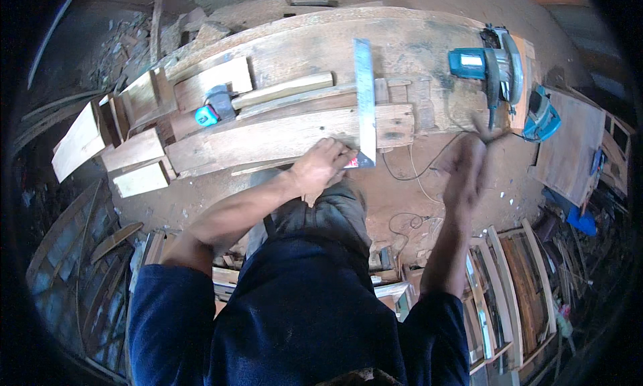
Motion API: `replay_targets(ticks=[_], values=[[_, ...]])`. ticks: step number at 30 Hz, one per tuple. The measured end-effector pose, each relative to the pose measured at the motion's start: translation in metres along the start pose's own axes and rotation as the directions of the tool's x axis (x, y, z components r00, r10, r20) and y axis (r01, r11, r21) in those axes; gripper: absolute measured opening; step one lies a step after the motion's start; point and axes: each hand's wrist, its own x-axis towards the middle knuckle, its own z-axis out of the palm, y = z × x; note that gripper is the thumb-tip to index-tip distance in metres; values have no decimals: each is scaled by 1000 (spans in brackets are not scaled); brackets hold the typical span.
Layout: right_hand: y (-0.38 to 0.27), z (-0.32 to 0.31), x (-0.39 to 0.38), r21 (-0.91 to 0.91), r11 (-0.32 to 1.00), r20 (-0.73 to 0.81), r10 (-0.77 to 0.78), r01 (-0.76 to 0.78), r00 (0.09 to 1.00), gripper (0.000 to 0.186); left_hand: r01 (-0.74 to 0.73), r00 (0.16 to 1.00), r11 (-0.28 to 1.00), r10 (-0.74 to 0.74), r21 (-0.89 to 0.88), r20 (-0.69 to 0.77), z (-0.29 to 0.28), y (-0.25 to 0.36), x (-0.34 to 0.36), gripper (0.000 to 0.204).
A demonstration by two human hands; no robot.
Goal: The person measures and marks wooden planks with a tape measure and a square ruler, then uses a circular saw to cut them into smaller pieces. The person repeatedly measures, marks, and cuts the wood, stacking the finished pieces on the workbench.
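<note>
Left hand (320, 166) closes its fingers on the near end of a long, flat, silver metal square (366, 104), which lies across the right part of a long brown wooden plank (268, 141) on the wooden worktop (422, 47). Right hand (467, 159), blurred, is raised right of the plank; I cannot tell whether it grips anything. Far right sits a teal-and-grey circular saw (497, 71); left, beyond the plank, a bright-blue tape measure (206, 116).

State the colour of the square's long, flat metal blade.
The long, flat metal blade is silvery grey with a bluish cast, clearest in the head view.
</note>
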Motion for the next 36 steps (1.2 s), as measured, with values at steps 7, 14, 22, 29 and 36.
replay_targets(ticks=[7,14,22,29,36], values=[[-97,-14,-62,665,728,118,-323,166,939,43,333,921,936,-298,113,-250,-73,-64,-57,57],[-132,11,-51,565,678,190,-662,471,725,37,715,698,634,-616,295,-365,-100,-181,-89,53],[-157,24,-37,397,593,189,-800,701,570,32,740,673,611,-679,283,-294,-93,-212,-116,53],[-156,10,-10,87,498,32,-867,863,497,27,379,919,903,-343,202,-193,-56,-78,-71,79],[12,-21,34,-469,826,8,-350,313,937,28,396,911,850,-411,348,-34,-15,-40,-35,107]])
